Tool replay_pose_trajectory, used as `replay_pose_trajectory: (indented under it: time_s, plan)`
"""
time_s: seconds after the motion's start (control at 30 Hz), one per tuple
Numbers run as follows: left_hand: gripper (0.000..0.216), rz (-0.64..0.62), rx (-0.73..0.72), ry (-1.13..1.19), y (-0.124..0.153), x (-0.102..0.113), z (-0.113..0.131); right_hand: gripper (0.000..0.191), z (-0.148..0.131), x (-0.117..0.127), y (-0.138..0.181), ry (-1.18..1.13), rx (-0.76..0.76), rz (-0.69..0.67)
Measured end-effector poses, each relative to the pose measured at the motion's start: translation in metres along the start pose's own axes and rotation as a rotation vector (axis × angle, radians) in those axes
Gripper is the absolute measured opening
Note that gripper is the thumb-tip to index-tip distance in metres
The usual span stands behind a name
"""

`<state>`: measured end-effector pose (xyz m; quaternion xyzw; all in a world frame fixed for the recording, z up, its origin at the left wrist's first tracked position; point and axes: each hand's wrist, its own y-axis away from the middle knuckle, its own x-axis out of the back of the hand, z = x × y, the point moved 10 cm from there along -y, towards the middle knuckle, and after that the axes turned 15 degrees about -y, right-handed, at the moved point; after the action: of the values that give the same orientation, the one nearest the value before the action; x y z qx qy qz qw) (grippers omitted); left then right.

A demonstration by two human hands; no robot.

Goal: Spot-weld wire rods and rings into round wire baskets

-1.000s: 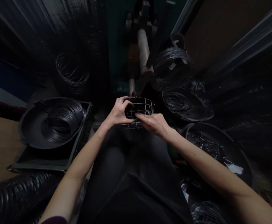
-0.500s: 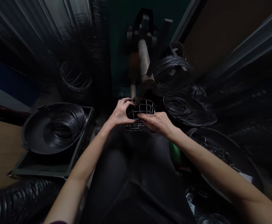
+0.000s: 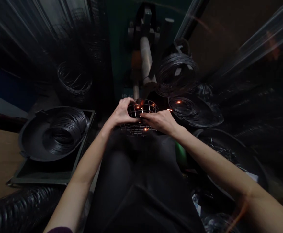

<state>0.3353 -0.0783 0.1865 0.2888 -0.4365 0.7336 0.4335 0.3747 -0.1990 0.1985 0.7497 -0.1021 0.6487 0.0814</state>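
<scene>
A round wire basket (image 3: 137, 128) of thin metal rods is in the middle of the view, at the lower end of a machine's arm (image 3: 146, 60). My left hand (image 3: 122, 111) grips its left side, thumb and fingers curved around the rim. With fingers pressed together, my right hand (image 3: 159, 119) holds the right side of the basket near its centre. Orange sparks (image 3: 145, 129) fly around the basket and past my right hand. The machine's tip at the rim is partly hidden by my left fingers and the wires.
To the left, a coil of wire (image 3: 66, 131) lies in a black basin (image 3: 32, 139) on a green-edged crate (image 3: 41, 179). Wire coils (image 3: 177, 69) stand right of the machine. A dark basin (image 3: 250, 155) with short metal pieces is under my right forearm. A black apron covers my lap.
Sparks have appeared at the basket, where there were none before. The whole view has shifted slightly; both hands still hold the basket in nearly the same grip.
</scene>
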Motion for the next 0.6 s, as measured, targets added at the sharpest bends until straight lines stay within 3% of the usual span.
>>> replay_pose_trajectory:
  time_s: [0.3, 0.47, 0.6]
  plan:
    - [0.076, -0.023, 0.088, 0.056, -0.019, 0.005, -0.013, 0.014, 0.027, 0.008, 0.002, -0.246, -0.074, 0.424]
    - [0.078, -0.015, 0.063, 0.079, -0.03, 0.002, -0.022, 0.009, 0.038, 0.011, -0.007, -0.419, -0.036, 0.488]
    - [0.081, 0.002, 0.06, 0.141, -0.038, -0.001, -0.031, 0.008, 0.053, 0.013, -0.011, -0.475, -0.124, 0.545]
